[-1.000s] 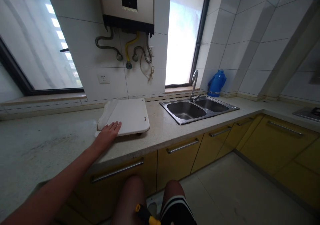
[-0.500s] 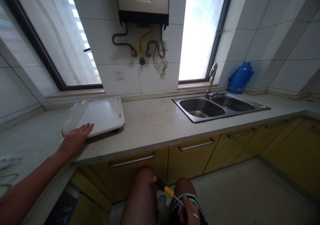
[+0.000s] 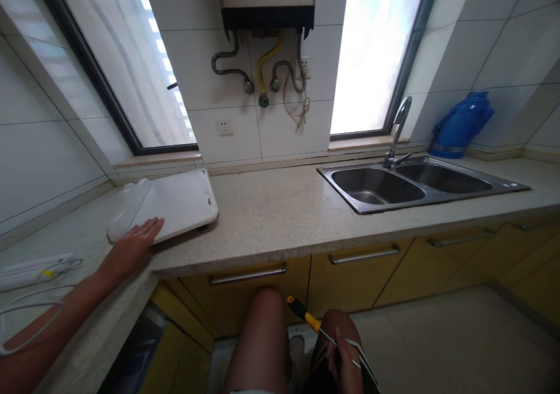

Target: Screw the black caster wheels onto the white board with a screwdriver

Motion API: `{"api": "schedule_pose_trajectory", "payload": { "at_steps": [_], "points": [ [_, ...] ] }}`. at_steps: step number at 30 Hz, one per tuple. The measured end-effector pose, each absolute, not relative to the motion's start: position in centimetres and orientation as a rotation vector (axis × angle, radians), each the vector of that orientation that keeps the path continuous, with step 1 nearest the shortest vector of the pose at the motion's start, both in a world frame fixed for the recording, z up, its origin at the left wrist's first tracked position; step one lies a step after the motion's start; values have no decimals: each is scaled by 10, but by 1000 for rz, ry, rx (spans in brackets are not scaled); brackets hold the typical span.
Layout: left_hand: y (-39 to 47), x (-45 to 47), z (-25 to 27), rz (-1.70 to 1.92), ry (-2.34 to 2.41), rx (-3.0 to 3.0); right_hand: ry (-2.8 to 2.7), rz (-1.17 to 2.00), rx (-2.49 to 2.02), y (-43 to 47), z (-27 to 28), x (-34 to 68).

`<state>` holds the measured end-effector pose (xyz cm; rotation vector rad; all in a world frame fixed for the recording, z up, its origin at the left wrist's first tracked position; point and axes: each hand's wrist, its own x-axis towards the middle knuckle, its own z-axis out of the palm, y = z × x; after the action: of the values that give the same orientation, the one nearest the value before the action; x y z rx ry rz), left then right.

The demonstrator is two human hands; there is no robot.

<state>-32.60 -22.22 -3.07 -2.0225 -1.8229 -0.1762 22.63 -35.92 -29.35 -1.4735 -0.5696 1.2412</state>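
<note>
i have the left hand (image 3: 136,241) lying flat, fingers extended, over the near edge of a white, flat, plastic-looking panel (image 3: 181,198) on the pale speckled stone surface (image 3: 271,207); it should be stiff, lightish and slick, best held by opposite edges. the right hand (image 3: 346,366), though dim here, seems closed around a black-and-yellow-handled screwdriver (image 3: 311,321) by its metal shaft (image 3: 328,337)

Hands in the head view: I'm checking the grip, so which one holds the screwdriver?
The right hand, gripping the screwdriver by its metal shaft; the left hand rests on the white flat-topped object.
</note>
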Motion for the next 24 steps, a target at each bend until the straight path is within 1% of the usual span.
{"api": "schedule_pose_trajectory", "payload": {
  "at_steps": [12,18,24],
  "points": [
    [-240,-290,-39,-168,-1618,-2211,-591,1296,-1452,-355,-297,224],
    [-218,-239,-39,-154,-1479,-2270,-582,1285,-1428,-357,-292,223],
    [-186,-178,-36,-215,-1445,-2348,-547,1232,-1440,-358,-289,224]
  ]
}}
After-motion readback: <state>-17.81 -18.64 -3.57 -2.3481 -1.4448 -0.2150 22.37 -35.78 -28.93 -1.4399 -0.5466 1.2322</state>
